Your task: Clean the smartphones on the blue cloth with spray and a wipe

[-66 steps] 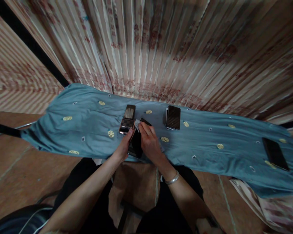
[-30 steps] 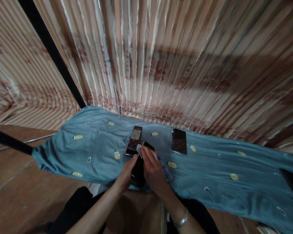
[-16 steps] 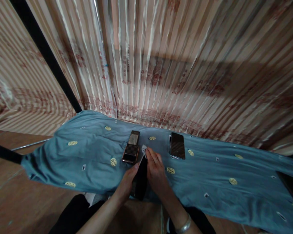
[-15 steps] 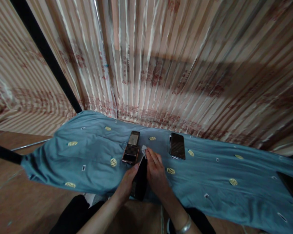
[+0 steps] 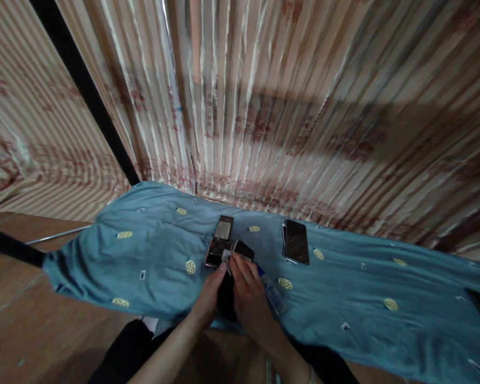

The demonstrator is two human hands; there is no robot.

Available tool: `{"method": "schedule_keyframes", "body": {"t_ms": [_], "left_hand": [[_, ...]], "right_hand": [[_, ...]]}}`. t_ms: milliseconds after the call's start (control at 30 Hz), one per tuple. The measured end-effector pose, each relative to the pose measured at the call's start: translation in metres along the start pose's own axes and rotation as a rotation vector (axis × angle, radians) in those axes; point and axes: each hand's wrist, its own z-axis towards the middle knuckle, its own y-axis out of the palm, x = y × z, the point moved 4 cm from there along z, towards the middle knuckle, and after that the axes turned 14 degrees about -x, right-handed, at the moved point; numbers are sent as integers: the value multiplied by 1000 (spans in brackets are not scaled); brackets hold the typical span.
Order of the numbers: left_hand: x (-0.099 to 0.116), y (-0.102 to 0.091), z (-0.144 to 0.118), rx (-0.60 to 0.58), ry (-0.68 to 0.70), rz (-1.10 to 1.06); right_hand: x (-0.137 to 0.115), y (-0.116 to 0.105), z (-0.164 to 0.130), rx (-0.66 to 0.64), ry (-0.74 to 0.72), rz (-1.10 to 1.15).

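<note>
The dark phone (image 5: 226, 292) is the landmark here: it lies at the near edge of the blue cloth (image 5: 152, 256), lengthwise away from the person, and both hands are on it. The left hand (image 5: 208, 294) grips its left edge, thumb laid along the side and fingers tucked under. The right hand (image 5: 248, 296) lies over its right side, fingertips (image 5: 232, 262) pressed together on a small pale wipe (image 5: 226, 257) at the phone's far end; whether it is folded cloth or tissue I cannot tell.

A phone like this is likely stiff, slick and glass-faced, moderately light but fragile, so it is best held by its long edges as the left hand does, not by the screen.

Just right of the phone lies a clear small bottle (image 5: 272, 293). Just beyond its far end lies a copper-edged flip phone (image 5: 220, 246), opened flat. Further right and beyond lies another black phone (image 5: 296, 248). Behind everything hangs a striped curtain (image 5: 288, 106).
</note>
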Motion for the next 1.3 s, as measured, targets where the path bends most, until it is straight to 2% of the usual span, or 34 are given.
{"method": "schedule_keyframes", "body": {"t_ms": [133,300,467,700,867,1033,1300], "left_hand": [[3,2,2,51,-39,9],[6,6,6,100,-43,-111],[15,16,6,63,-62,-199],[26,26,11,-60,-65,-163],[24,30,11,-102,-67,-148],[21,35,7,-117,-86,-139],[16,40,5,-183,-82,-116]], "right_hand": [[-3,1,0,-45,-15,-5],[-7,-1,1,-136,-23,-1],[-2,-8,3,-198,-15,1],[10,-8,0,-198,38,15],[15,-12,0,-176,41,10],[25,-13,1,-162,113,-6],[35,-21,4,-75,162,-17]]}}
